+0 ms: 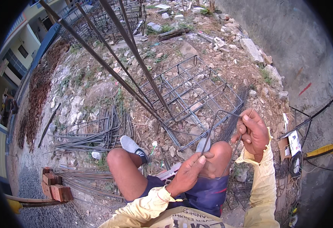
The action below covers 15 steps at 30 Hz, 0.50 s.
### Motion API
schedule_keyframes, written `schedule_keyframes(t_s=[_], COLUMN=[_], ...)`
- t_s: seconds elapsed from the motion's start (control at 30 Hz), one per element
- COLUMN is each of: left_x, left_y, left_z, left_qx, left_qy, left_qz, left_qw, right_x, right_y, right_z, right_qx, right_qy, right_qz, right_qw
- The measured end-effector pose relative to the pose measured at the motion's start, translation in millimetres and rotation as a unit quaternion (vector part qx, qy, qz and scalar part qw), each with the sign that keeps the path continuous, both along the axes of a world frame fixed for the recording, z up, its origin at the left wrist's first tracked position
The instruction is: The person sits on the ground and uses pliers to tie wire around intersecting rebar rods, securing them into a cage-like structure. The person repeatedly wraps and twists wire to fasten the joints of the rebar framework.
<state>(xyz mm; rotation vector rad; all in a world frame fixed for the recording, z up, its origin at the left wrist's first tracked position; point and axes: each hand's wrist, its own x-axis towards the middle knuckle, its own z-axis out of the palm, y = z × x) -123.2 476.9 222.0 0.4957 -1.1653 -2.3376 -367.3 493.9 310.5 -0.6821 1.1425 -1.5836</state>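
I sit with knees bent, holding a thin steel bar bent like a rectangular stirrup (211,129) above my lap. My left hand (189,171) grips its lower left end with the fingers curled round it. Higher and to the right, my right hand (252,131) pinches the upper right corner between thumb and fingers. Just beyond the hands lies a rebar cage (193,141) of tied bars on the rubble. Tall steel bars (138,60) rise from the cage's left side, leaning toward the upper left.
Bent rods (109,131) lie piled to the left, with long straight rods (90,178) nearer me. Red bricks (60,193) are stacked at lower left. A bundle of thin wires (241,99) rests along the cage's right side. A concrete wall (288,45) bounds the right; more cages (113,22) stand far off.
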Motion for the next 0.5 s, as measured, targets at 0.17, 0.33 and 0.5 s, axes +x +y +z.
schedule_keyframes(t_s=[0.17,0.33,0.5], left_x=[12.2,24.9,7.3], left_y=[10.6,-1.1,-25.8], left_z=[-20.1,-19.9,7.7], left_qx=[-0.015,-0.111,-0.073], left_qy=[-0.037,-0.085,-0.002], left_qz=[0.078,0.146,0.184], left_qw=[0.996,0.979,0.98], right_x=[-43.9,-57.4,77.5], right_y=[-36.7,8.9,24.7], right_z=[-29.2,-55.4,-16.1], right_qx=[0.143,0.299,0.115], right_qy=[0.182,0.391,0.14], right_qz=[-0.055,-0.132,0.013], right_qw=[0.971,0.86,0.983])
